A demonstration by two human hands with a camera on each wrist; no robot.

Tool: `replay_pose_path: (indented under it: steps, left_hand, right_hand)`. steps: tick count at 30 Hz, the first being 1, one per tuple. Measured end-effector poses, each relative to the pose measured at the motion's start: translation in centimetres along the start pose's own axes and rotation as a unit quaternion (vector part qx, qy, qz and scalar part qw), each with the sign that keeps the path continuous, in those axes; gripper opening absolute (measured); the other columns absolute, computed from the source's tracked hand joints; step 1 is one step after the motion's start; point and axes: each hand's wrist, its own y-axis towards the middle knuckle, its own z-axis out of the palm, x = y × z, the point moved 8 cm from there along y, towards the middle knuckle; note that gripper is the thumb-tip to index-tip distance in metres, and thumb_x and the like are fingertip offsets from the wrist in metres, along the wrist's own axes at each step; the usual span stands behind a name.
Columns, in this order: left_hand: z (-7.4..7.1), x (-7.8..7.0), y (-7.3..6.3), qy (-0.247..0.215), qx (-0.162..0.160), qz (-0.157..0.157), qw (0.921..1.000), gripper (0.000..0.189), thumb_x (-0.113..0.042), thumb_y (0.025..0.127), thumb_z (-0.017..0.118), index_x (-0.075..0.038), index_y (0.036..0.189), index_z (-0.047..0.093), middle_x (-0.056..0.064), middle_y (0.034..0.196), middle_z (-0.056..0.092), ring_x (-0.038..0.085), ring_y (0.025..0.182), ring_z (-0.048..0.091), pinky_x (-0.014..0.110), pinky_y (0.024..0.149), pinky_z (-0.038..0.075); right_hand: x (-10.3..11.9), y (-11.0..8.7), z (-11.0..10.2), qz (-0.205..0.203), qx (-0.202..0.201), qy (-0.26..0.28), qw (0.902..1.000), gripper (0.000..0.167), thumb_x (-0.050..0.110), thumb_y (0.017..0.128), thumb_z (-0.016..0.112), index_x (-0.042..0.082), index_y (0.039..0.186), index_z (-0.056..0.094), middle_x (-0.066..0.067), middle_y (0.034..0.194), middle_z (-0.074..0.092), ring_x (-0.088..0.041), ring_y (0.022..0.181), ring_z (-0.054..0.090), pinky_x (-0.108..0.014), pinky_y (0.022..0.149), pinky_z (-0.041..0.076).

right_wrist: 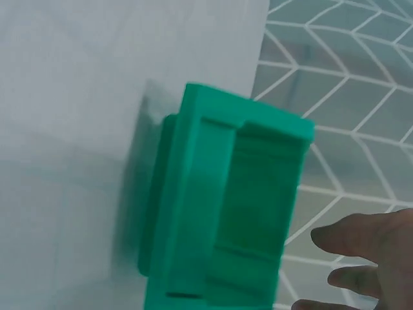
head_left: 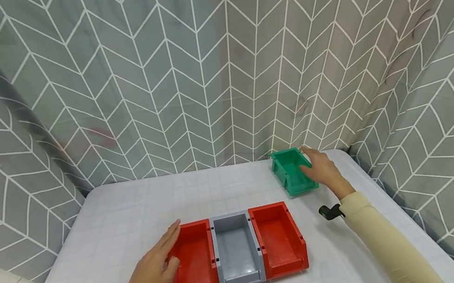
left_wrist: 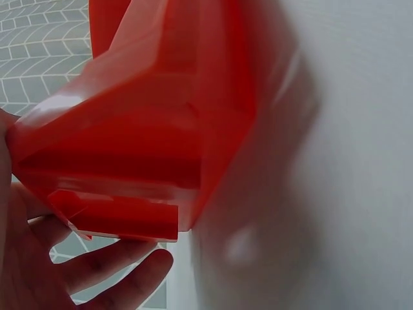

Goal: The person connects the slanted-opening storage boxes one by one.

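Note:
Three bins stand joined side by side in the head view: a left red bin [head_left: 194,257], a grey bin [head_left: 236,248] in the middle and a right red bin [head_left: 279,238]. My left hand [head_left: 151,269] lies along the left red bin's outer side, fingers extended; in the left wrist view the fingers [left_wrist: 122,265] reach beside that red bin [left_wrist: 142,142]. Farther back at the right sits a separate green bin [head_left: 293,171]. Beside its right wall is my right hand [head_left: 320,166], thumb near the rim. In the right wrist view its fingers are apart from the green bin [right_wrist: 226,206].
All the bins stand on a table with a white cloth [head_left: 142,207]. Grey curtains [head_left: 202,69] with white chevron lines hang behind the table and at its sides. A small black device [head_left: 331,212] is attached at the right wrist.

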Motion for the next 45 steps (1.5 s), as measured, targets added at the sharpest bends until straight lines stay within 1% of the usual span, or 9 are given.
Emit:
replay_pose_path:
  steps: [5,9,16,21,24,29,33,38,45]
  left_hand:
    - [-0.3,0.2,0.0,0.0,0.003,0.002,1.0,0.077,-0.009,0.087,0.073,-0.01,0.159,0.045,-0.002,0.163,0.04,0.029,0.139,0.052,0.05,0.094,0.056]
    - [-0.5,0.4,-0.2,-0.002,-0.002,0.008,1.0,0.077,-0.007,0.086,0.073,-0.009,0.158,0.046,-0.001,0.163,0.041,0.03,0.137,0.053,0.049,0.092,0.057]
    - [-0.5,0.9,-0.3,0.001,0.0,0.001,1.0,0.078,-0.009,0.086,0.074,-0.012,0.159,0.045,-0.002,0.163,0.041,0.03,0.137,0.054,0.05,0.091,0.058]
    - [-0.7,1.0,-0.2,0.006,-0.009,0.002,0.9999,0.08,-0.009,0.085,0.074,-0.013,0.159,0.045,-0.002,0.163,0.042,0.031,0.135,0.056,0.049,0.088,0.059]
    - [-0.7,1.2,-0.1,0.008,-0.009,0.002,0.9999,0.079,-0.008,0.085,0.074,-0.011,0.158,0.046,-0.001,0.162,0.042,0.032,0.134,0.056,0.049,0.088,0.059]
    - [-0.7,1.4,0.0,0.01,-0.018,0.004,0.9998,0.075,-0.005,0.086,0.072,-0.008,0.157,0.047,0.001,0.161,0.044,0.033,0.133,0.057,0.05,0.088,0.06]
    - [-1.0,1.5,0.2,0.013,-0.031,0.007,0.9994,0.071,-0.002,0.088,0.068,-0.007,0.156,0.048,0.003,0.16,0.046,0.034,0.129,0.06,0.047,0.084,0.062]
    - [-1.3,1.6,0.4,0.015,-0.04,0.007,0.9991,0.07,-0.003,0.088,0.069,-0.005,0.155,0.049,0.005,0.159,0.047,0.035,0.131,0.058,0.05,0.086,0.06]
    - [-1.5,1.8,0.8,0.014,-0.048,0.013,0.9986,0.072,-0.002,0.087,0.069,-0.006,0.156,0.048,0.006,0.159,0.047,0.036,0.133,0.057,0.053,0.088,0.059]
  right_hand:
    - [-1.2,0.9,0.5,-0.005,0.007,0.023,0.9997,0.063,0.009,0.101,0.059,-0.012,0.155,0.034,-0.037,0.152,0.04,-0.057,0.137,0.04,-0.069,0.108,0.038]
    - [-2.1,1.7,1.3,0.002,0.019,0.026,0.9995,0.061,0.008,0.101,0.058,-0.009,0.155,0.036,-0.037,0.152,0.04,-0.058,0.136,0.041,-0.069,0.107,0.039]
    - [-3.0,2.4,2.9,-0.034,0.051,0.044,0.9971,0.066,0.001,0.098,0.058,-0.008,0.158,0.031,-0.038,0.157,0.032,-0.058,0.143,0.029,-0.069,0.114,0.028]
    - [-3.8,2.3,3.5,-0.024,0.061,0.047,0.9967,0.071,0.0,0.096,0.057,-0.001,0.161,0.029,-0.037,0.156,0.034,-0.056,0.133,0.044,-0.066,0.103,0.042]
    - [-4.1,2.1,3.9,-0.015,0.073,0.05,0.996,0.074,0.002,0.097,0.058,0.002,0.163,0.026,-0.037,0.157,0.033,-0.054,0.128,0.048,-0.062,0.096,0.045]
    - [-4.1,2.0,4.4,-0.015,0.085,0.055,0.9947,0.077,0.003,0.096,0.058,0.002,0.164,0.022,-0.037,0.157,0.031,-0.058,0.135,0.042,-0.066,0.102,0.042]
    - [-3.8,2.0,4.5,-0.028,0.083,0.06,0.9943,0.079,0.001,0.094,0.057,0.0,0.164,0.021,-0.038,0.158,0.03,-0.059,0.138,0.038,-0.07,0.108,0.036]
    - [-3.6,1.9,4.5,-0.043,0.067,0.072,0.9943,0.078,-0.002,0.092,0.055,-0.004,0.162,0.021,-0.038,0.159,0.028,-0.058,0.143,0.03,-0.069,0.115,0.027]
    - [-3.5,1.8,4.2,-0.053,0.039,0.073,0.9952,0.076,-0.003,0.09,0.052,-0.008,0.16,0.024,-0.039,0.158,0.029,-0.057,0.143,0.03,-0.067,0.116,0.026]
